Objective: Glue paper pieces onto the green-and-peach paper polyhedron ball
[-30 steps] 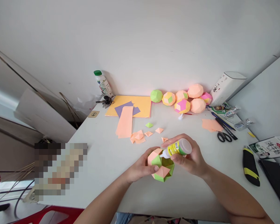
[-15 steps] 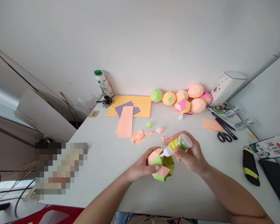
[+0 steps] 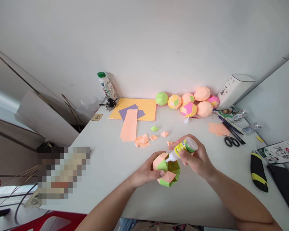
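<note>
My left hand [image 3: 144, 175] grips a partly built paper ball [image 3: 167, 171] of green and peach facets, open at the top, just above the white table [image 3: 106, 160]. My right hand [image 3: 195, 158] is closed round a small glue bottle [image 3: 183, 148] with a yellow-green label. The bottle is tilted, and its white nozzle points down-left at the ball's open rim. Loose folded peach pieces [image 3: 142, 140] and one green piece [image 3: 154, 128] lie just beyond my hands.
Several finished paper balls [image 3: 188, 102] sit by the wall, next to a white box [image 3: 233, 89]. Orange, purple and peach sheets [image 3: 135, 110], a bottle [image 3: 106, 86], keys [image 3: 109, 104], scissors [image 3: 231, 139], pens and a black-yellow knife [image 3: 258, 171] lie around.
The glue bottle has lifted slightly and tipped steeper, nozzle still at the ball's rim. My left hand and the ball have barely moved.
</note>
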A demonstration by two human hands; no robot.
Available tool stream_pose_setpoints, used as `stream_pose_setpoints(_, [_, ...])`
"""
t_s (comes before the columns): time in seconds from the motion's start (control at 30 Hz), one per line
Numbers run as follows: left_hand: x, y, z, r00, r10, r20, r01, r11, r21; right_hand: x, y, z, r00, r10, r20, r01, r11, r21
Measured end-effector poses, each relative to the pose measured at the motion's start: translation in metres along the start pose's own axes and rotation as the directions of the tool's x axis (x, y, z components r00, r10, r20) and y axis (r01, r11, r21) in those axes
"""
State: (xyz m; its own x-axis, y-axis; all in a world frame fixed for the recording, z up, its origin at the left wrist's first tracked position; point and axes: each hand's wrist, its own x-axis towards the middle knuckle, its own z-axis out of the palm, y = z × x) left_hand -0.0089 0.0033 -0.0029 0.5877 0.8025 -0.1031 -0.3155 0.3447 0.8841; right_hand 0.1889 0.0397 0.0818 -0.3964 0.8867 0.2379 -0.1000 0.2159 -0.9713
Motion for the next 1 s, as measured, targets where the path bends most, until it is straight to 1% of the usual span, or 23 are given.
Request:
stream_pose_setpoints(0.3, [0.0003, 0.0010, 0.0014, 1.000, 0.004, -0.004, -0.004, 1.000, -0.001, 0.0051, 0.0050, -0.0038, 0.993, 0.113, 0.024, -0.115, 0.990, 0.078])
stream_pose_setpoints(0.6, [0.0000, 0.0008, 0.0001, 1.000, 0.024, 0.000, -0.024, 1.000, 0.009, 0.0061, 0.0019, -0.0052, 0.978, 0.188, 0.090, -0.194, 0.979, 0.064])
stream_pose_setpoints(0.7, [-0.0004, 0.0021, 0.0003, 1.000, 0.021, -0.004, -0.021, 1.000, 0.014, 0.0066, 0.0036, -0.0062, 0.980, 0.176, 0.092, -0.184, 0.980, 0.081])
stream_pose_setpoints(0.87, [-0.0007, 0.0049, 0.0023, 1.000, -0.004, -0.006, 0.004, 1.000, 0.018, 0.0074, 0.0075, -0.0056, 0.992, 0.108, 0.060, -0.116, 0.984, 0.137])
stream_pose_setpoints(1.0, [-0.0002, 0.0039, 0.0025, 1.000, 0.004, -0.007, -0.004, 1.000, 0.006, 0.0066, 0.0072, -0.0042, 0.992, 0.097, 0.076, -0.107, 0.986, 0.127])
